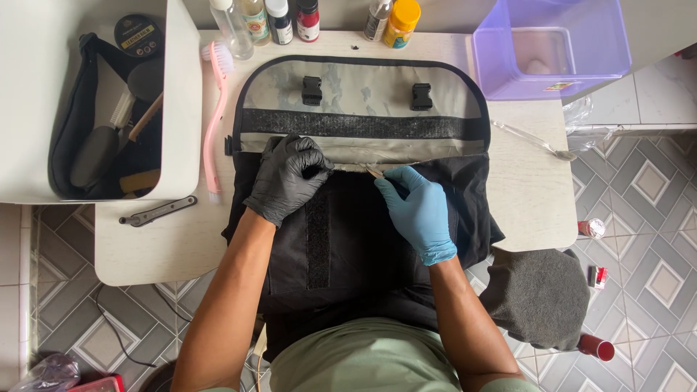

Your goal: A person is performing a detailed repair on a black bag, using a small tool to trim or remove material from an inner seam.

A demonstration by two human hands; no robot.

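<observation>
A black messenger bag (341,239) lies on a white table (530,196), its flap (363,109) thrown open away from me, showing a grey patterned lining, two black buckles and a dark hook-and-loop strip. My left hand (289,178), in a black glove, grips the bag's upper edge just under the flap. My right hand (417,210), in a blue glove, pinches a small thin tool (375,172) whose tip touches the seam where flap meets body.
A pink-handled brush (214,123) lies left of the bag, next to a white bin (109,109) of brushes and tins. Bottles (279,20) line the far edge. A purple tub (552,47) sits far right, a spoon (534,141) near it, a grey cloth (537,294) on a stool.
</observation>
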